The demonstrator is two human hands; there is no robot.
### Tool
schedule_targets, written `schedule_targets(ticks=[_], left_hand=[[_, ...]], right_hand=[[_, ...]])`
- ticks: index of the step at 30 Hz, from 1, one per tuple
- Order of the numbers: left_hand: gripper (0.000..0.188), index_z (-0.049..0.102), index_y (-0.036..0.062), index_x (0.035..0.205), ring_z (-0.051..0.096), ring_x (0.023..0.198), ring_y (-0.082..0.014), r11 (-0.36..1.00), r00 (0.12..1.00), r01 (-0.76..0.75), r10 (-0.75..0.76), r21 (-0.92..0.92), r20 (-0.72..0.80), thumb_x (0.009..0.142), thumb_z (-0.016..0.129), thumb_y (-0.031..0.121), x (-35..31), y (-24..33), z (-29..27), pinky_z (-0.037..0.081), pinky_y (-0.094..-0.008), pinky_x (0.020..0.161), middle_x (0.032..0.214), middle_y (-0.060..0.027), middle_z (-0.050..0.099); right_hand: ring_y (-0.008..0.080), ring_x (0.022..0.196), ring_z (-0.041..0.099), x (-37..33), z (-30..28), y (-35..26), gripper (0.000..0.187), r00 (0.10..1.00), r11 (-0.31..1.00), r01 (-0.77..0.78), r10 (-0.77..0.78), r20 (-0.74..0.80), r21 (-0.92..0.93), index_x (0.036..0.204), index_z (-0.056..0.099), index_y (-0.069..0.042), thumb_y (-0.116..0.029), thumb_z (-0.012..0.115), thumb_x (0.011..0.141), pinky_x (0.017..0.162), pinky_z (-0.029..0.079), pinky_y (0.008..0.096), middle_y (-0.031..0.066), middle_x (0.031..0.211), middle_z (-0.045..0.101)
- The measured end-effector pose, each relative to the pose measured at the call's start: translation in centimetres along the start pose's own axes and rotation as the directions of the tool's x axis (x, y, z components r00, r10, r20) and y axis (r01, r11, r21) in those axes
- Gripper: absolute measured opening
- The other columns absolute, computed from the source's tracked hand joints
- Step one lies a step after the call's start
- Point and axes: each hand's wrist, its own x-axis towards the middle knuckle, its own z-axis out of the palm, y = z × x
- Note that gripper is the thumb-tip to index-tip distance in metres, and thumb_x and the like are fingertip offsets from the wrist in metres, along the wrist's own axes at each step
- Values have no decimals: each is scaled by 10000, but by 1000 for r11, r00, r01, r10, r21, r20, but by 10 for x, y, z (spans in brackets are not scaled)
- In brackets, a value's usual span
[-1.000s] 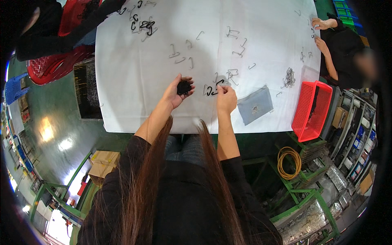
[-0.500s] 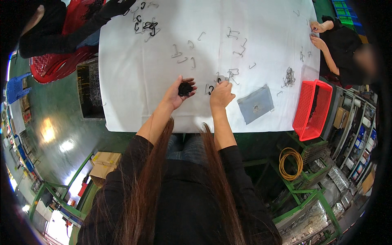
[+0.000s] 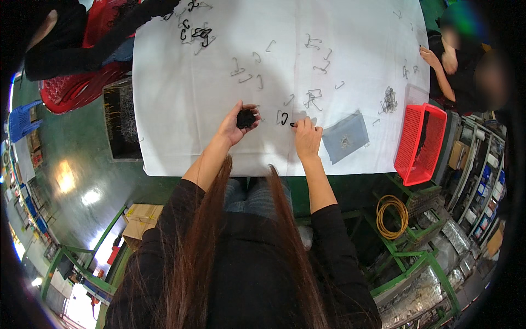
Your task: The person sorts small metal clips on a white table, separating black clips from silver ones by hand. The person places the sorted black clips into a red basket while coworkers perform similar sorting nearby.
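Observation:
Cupped palm up over the near part of the table, my left hand [image 3: 234, 130] holds a clump of small black pieces [image 3: 246, 119]; their exact kind is too small to make out. My right hand [image 3: 308, 138] pinches a small black piece [image 3: 293, 125] between thumb and fingertips, just above the cloth. Between the hands lies a black C-shaped hook [image 3: 284, 118], with a grey wire hook [image 3: 278, 117] beside it. Farther from me, more grey wire hooks [image 3: 314, 99] lie scattered singly and in small tangles.
A grey-blue flat bag [image 3: 346, 137] lies right of my right hand. At the table's right edge stands a red basket [image 3: 402, 148]; a pile of wire hooks [image 3: 388, 101] is near it. Black hooks [image 3: 201, 35] lie far left. Co-workers sit at both sides.
My right hand has drawn back toward me and slightly right, with the small black piece in its fingers. My left hand stays nearly still. The right co-worker's one hand has lifted off the table.

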Motion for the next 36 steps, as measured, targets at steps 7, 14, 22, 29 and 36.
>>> schedule_targets(ticks=[7, 14, 22, 29, 36], left_hand=[[453, 602, 34, 1070, 609, 951, -256, 998, 998, 57, -57, 30, 14, 954, 421, 433, -6, -14, 15, 535, -361, 794, 1044, -112, 612], [421, 612, 42, 992, 623, 908, -265, 999, 1000, 23, -23, 24, 19, 937, 465, 433, 4, -15, -3, 536, -374, 789, 990, -105, 632], [429, 587, 54, 1063, 595, 956, -241, 998, 999, 14, -17, 64, 48, 956, 411, 430, 13, -49, 60, 500, -380, 826, 1048, -100, 619], [407, 554, 43, 1091, 579, 946, -282, 997, 994, 71, -73, 27, 82, 963, 409, 402, 51, -123, 217, 512, -372, 753, 1061, -110, 584], [282, 575, 41, 986, 555, 936, -263, 879, 913, 305, -160, -366, 376, 951, 454, 293, 51, -188, 386, 511, -343, 713, 1010, -114, 574]], right_hand=[[218, 779, 592, -5, -7, -50, 152, 963, 870, -247, 268, 11, 426, 838, 617, -101, -247, 646, 807, 705, 389, 389, 17, 834, 603], [242, 909, 588, 18, 27, -50, 169, 824, 828, -559, 547, 148, 52, 921, 611, -121, -270, 602, 840, 742, 397, 465, 54, 959, 606], [273, 826, 590, -3, -52, -34, 164, 952, 767, -288, 297, 81, 574, 928, 581, -102, -235, 595, 834, 716, 428, 436, 82, 927, 568], [227, 733, 579, -76, -146, 109, 184, 835, 637, -281, 531, -144, 718, 993, 610, -66, -115, 622, 816, 651, 464, 330, 89, 885, 549], [225, 745, 588, -176, -170, 269, 118, 823, 610, -427, 569, 6, 667, 920, 633, -34, -102, 608, 827, 686, 463, 319, 105, 842, 579]])
